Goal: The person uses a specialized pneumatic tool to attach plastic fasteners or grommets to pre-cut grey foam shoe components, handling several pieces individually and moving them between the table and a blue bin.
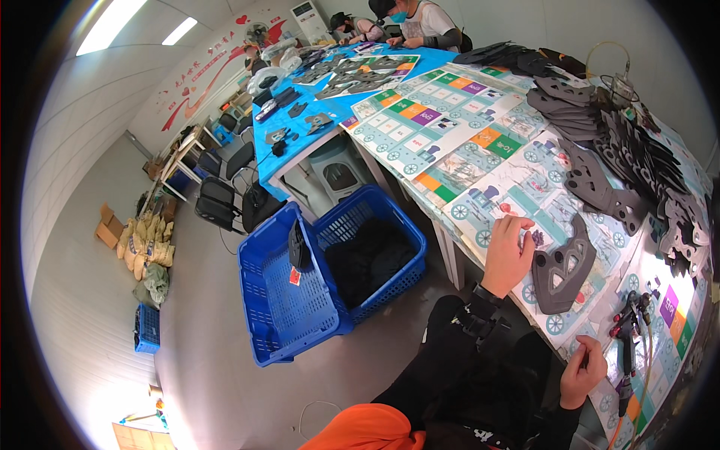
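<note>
My left hand (pixel 508 256) rests at the near edge of the table, fingers slightly bent and apart, with nothing visible in them. Just right of it lies a dark grey molded plate (pixel 553 281) with cut-out openings and a curved, pointed arm; the hand appears apart from it. Lower right, my right hand (pixel 584 373) is at the table edge, fingers curled in and thumb close to them. What it holds, if anything, is hidden. Nearest to it is a black hand tool (pixel 626 337) with red parts and a cable or hose, lying on the table.
Several more dark plates (pixel 637 150) are piled along the table's right side, one loose plate (pixel 592 180) nearer. Left of the table stand a blue crate (pixel 259 307) and another blue crate (pixel 412 281) with black material. Two people work at the far blue-covered table (pixel 300 139).
</note>
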A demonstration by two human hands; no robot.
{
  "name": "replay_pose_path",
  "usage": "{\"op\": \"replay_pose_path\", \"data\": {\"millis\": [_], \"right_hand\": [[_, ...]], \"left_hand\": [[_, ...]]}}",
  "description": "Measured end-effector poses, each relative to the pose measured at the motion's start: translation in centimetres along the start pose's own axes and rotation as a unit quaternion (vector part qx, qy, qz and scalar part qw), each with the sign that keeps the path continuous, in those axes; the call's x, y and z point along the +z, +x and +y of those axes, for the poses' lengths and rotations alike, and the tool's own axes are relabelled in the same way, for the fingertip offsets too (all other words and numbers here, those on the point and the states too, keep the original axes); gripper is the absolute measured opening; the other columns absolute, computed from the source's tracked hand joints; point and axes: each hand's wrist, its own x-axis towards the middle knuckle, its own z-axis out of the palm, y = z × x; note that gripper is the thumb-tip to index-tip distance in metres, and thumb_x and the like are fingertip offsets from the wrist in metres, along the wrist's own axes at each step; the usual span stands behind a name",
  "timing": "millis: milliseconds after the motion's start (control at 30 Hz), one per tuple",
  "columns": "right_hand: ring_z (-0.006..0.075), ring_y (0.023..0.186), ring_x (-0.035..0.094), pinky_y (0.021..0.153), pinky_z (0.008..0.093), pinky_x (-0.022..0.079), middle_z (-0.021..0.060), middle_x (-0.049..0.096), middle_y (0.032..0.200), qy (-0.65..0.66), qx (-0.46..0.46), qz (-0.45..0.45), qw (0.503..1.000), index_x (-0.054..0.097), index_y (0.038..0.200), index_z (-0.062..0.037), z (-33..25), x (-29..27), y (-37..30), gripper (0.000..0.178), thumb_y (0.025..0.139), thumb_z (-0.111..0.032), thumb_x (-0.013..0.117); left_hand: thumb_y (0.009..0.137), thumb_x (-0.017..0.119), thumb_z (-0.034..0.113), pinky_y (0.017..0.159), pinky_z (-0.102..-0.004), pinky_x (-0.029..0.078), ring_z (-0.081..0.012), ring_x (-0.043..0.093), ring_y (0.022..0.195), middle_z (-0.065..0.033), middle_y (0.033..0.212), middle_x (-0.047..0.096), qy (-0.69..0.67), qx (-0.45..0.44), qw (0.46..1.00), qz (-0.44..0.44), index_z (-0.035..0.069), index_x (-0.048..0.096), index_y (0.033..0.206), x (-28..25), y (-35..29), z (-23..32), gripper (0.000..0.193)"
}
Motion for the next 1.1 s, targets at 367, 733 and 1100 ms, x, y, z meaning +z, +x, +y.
{"op": "replay_pose_path", "data": {"millis": [367, 733, 1100], "right_hand": [[0.0180, 0.056, 0.051, 0.055, 0.0354, 0.032, 0.0107, 0.057, 0.071, 0.003, -0.024, 0.021, 0.999, 0.071, 0.101, 0.0017, -0.3, 0.5, 0.3, 0.015, 0.097, 0.008, 0.058], [0.0168, 0.063, 0.053, 0.059, 0.0343, 0.039, 0.0092, 0.065, 0.090, 0.054, -0.080, 0.205, 0.974, 0.068, 0.111, 0.0029, -3.7, -5.0, 2.7, 0.015, 0.097, 0.001, 0.065], [0.0180, 0.077, 0.063, 0.061, 0.0298, 0.055, 0.0227, 0.072, 0.127, 0.175, -0.280, 0.058, 0.942, 0.056, 0.150, 0.0084, -14.9, -3.1, 10.5, 0.069, 0.086, 0.000, 0.084]], "left_hand": [[0.094, 0.067, -0.003, 0.094, -0.0449, 0.050, -0.0370, 0.062, 0.107, -0.0123, 0.109, 0.068, 0.001, 0.003, 1.000, 0.010, 0.003, 0.065, 0.114, -0.1, 0.0, -0.1, 0.021], [0.093, 0.067, -0.002, 0.093, -0.0456, 0.050, -0.0371, 0.063, 0.106, -0.0127, 0.109, 0.069, 0.002, 0.007, 1.000, 0.013, 0.003, 0.066, 0.112, 0.3, 0.0, -0.3, 0.020], [0.093, 0.067, -0.001, 0.091, -0.0457, 0.051, -0.0362, 0.062, 0.103, -0.0122, 0.105, 0.069, 0.008, -0.003, 1.000, 0.023, 0.003, 0.067, 0.112, 0.3, -0.1, -0.5, 0.020]]}}
